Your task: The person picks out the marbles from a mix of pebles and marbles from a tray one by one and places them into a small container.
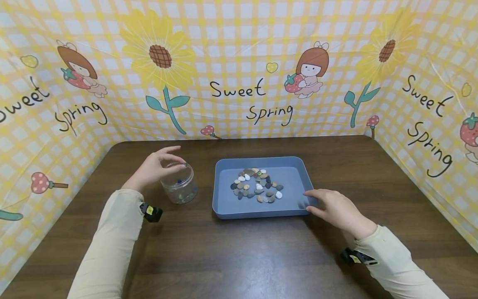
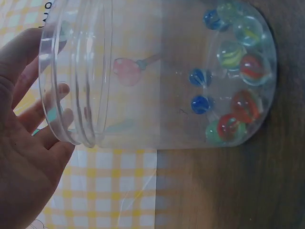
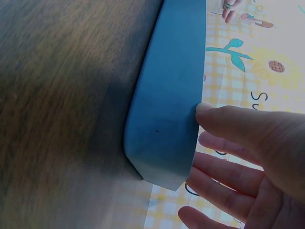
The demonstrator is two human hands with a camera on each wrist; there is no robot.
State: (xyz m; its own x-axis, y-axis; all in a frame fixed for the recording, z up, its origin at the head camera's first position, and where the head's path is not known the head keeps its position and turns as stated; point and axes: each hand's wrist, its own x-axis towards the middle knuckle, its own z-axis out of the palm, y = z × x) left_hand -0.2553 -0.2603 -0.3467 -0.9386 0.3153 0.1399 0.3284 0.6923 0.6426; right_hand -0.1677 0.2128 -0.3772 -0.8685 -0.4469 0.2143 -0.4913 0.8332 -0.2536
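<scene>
The left hand [image 1: 151, 169] has its fingers spread over the rim of the upright, open-topped marble jar [image 1: 179, 182]. The right hand [image 1: 336, 209] has its fingers loosely spread, thumb touching the near right corner of the blue pebble tray [image 1: 295, 182], whose long axis runs left-right.

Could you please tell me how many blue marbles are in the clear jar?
3 visible: one blue marble high near the jar base's rim, two mid-base. Others may hide behind the bigger marbles.
</scene>
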